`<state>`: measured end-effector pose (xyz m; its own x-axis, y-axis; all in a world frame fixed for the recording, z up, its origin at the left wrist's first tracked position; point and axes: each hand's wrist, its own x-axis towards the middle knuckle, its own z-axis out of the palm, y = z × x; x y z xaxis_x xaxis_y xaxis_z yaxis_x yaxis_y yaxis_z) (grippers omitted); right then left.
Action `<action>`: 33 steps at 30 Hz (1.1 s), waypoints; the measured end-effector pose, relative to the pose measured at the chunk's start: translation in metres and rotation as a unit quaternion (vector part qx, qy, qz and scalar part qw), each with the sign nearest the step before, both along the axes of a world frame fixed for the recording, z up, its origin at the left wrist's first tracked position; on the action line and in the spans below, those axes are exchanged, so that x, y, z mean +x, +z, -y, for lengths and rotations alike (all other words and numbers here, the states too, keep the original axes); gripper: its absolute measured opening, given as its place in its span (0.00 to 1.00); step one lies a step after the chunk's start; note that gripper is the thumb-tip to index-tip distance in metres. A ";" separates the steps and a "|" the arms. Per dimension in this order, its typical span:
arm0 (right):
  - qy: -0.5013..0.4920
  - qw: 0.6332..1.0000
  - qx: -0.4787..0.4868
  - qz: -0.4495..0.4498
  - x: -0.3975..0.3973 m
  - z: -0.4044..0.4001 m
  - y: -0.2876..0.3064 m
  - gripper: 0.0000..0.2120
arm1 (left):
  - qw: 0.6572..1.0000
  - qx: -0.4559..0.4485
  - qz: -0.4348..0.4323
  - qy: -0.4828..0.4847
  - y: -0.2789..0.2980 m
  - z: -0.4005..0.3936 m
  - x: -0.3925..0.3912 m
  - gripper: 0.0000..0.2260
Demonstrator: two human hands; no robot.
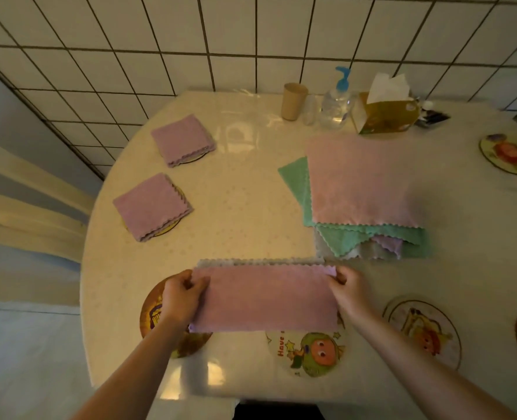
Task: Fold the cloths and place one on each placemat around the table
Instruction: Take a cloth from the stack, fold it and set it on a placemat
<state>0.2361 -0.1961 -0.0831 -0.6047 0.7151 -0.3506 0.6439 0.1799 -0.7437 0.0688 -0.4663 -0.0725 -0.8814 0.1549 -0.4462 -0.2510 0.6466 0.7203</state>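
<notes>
cloths point(363, 183) stacked on glossy round table point(245, 189) beside tiled wall point(160, 31).

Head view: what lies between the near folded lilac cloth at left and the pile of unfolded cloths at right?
Only bare cream tabletop separates the folded lilac cloth from the cloth pile, in the head view.

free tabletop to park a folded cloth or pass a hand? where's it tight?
Bare table between the two folded purple cloths and the cloth pile. Another strip runs from the pile to the far-right placemat. Crowded: back edge with cup, pump bottle, tissue box; near edge, both hands fold a cloth.
</notes>
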 end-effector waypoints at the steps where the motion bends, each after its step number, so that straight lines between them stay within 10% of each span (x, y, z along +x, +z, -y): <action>1: -0.008 1.000 -0.010 0.008 -0.004 -0.003 -0.004 0.06 | 1.000 -0.010 -0.002 0.009 -0.003 -0.004 -0.004 0.15; 25: -0.018 0.998 -0.003 0.055 -0.027 -0.012 0.006 0.06 | 0.995 -0.088 -0.051 0.014 0.003 -0.027 -0.003 0.16; 29: 0.120 0.967 0.207 0.090 -0.009 0.011 0.024 0.21 | 0.901 -0.184 -0.336 -0.202 0.004 -0.015 0.031 0.19; 33: 0.368 0.835 0.408 0.034 0.027 0.058 0.009 0.30 | 0.820 -0.088 -0.324 -0.464 -0.014 -0.015 0.081 0.22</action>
